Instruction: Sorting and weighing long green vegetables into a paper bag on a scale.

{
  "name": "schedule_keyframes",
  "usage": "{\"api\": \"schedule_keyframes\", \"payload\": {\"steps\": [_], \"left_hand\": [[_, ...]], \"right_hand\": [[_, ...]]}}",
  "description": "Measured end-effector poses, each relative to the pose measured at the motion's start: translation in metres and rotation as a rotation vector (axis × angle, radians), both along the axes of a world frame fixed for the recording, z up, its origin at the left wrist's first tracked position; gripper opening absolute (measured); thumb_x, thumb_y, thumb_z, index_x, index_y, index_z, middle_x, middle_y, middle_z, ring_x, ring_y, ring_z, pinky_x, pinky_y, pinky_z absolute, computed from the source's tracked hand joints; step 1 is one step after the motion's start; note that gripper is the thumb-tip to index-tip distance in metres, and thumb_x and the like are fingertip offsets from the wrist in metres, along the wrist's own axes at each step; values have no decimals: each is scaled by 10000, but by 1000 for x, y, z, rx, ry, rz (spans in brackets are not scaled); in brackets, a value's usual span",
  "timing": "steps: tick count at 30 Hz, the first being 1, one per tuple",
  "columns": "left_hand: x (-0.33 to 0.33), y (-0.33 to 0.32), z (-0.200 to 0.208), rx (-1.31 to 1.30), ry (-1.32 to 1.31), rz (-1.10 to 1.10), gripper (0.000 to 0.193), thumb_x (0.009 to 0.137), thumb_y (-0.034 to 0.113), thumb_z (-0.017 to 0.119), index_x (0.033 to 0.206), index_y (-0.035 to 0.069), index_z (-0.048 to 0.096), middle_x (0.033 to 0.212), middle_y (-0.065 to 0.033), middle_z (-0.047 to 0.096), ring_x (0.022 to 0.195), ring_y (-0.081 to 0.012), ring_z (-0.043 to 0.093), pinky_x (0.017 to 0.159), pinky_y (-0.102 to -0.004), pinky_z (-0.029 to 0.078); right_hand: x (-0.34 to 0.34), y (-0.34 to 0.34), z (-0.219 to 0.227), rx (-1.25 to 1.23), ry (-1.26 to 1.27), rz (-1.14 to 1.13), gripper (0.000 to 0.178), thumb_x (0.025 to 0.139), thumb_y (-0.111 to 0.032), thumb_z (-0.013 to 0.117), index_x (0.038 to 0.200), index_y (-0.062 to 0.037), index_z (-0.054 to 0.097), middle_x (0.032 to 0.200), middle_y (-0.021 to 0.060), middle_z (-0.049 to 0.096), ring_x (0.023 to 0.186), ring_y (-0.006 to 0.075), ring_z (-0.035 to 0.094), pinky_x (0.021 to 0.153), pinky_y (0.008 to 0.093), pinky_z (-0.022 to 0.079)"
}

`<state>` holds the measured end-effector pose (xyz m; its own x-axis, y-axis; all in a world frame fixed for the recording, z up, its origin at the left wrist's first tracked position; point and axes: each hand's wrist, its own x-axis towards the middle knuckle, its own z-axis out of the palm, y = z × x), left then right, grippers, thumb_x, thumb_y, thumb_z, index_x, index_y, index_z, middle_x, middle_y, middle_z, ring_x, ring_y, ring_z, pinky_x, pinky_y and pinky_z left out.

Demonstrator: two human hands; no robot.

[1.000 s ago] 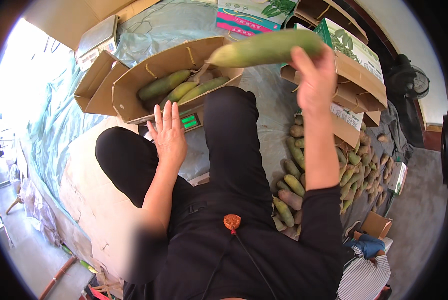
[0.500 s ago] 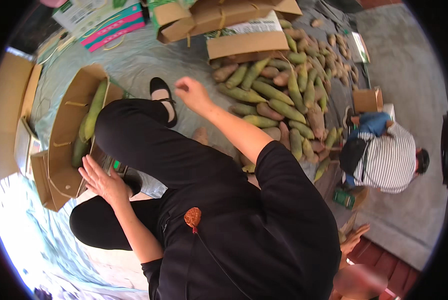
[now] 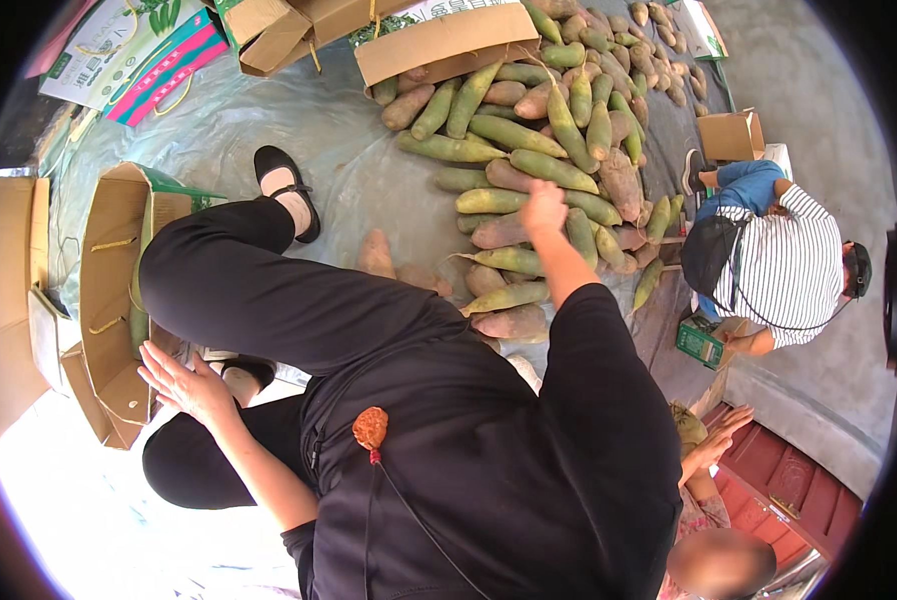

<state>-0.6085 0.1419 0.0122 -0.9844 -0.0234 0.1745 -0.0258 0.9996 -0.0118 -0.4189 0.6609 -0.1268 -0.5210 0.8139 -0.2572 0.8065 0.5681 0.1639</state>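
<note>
The pile (image 3: 554, 168) is now where the right side of the work sits. A second ago the right arm held a radish aloft; half a second ago it was over bare sheet, left of the pile; now it is down at the pile itself. The box (image 3: 104, 280), well left of the pile, shows less of its inside than before, so how full it is cannot be judged from here. The right hand (image 3: 546, 210) is on or just above the pile's middle, fingers bunched and foreshortened; whether they are clamped on a radish or free, I cannot tell. The left hand (image 3: 191, 388), far left of the pile, stays by the box's near edge, its palm free and thumb apart from the fingers. One radish (image 3: 139, 320) shows in the box; the others lie heaped in the pile.

For room, the sheet (image 3: 339, 120) lies bare left of the pile. The bent leg (image 3: 269, 270) crosses between the pile and the box, leaving open air above the knee. A worker (image 3: 784, 265) in stripes crouches right of the pile. A carton (image 3: 449, 45) overhangs the pile's upper left edge, and a shoe (image 3: 291, 195) stands left of the pile.
</note>
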Motion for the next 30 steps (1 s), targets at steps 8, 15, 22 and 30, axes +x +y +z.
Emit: {"api": "schedule_keyframes", "payload": {"steps": [8, 15, 22, 30], "left_hand": [[-1, 6, -1, -8, -16, 8, 719, 845, 143, 610, 1457, 138, 233, 1497, -43, 261, 1391, -316, 196, 1086, -536, 210], [-3, -4, 5, 12, 1, -27, 784, 760, 84, 684, 1433, 124, 284, 1466, -68, 308, 1366, -354, 238, 1043, -566, 269], [-7, -17, 27, 246, -185, -25, 712, 813, 146, 651, 1430, 137, 294, 1472, -55, 313, 1382, -302, 243, 1069, -593, 180], [-39, -110, 80, 232, 21, 4, 555, 837, 165, 604, 1365, 156, 433, 1401, -82, 434, 1339, -288, 337, 1069, -527, 223]], "right_hand": [[77, 51, 11, -18, -110, -390, 503, 766, -241, 687, 1194, -110, 457, 1226, 120, 496, 1177, 331, 467, 934, 450, 445], [74, 26, 2, 17, -216, -252, 511, 754, -285, 716, 1179, -141, 472, 1239, 79, 505, 1170, 325, 486, 897, 478, 467], [69, 15, 28, -81, -206, -32, 570, 689, -277, 775, 1151, -136, 470, 1133, 120, 573, 1087, 339, 538, 880, 484, 460], [-40, 4, 47, -474, 375, 289, 521, 650, -124, 783, 1093, -20, 529, 1016, 195, 604, 984, 351, 557, 867, 394, 442]]}}
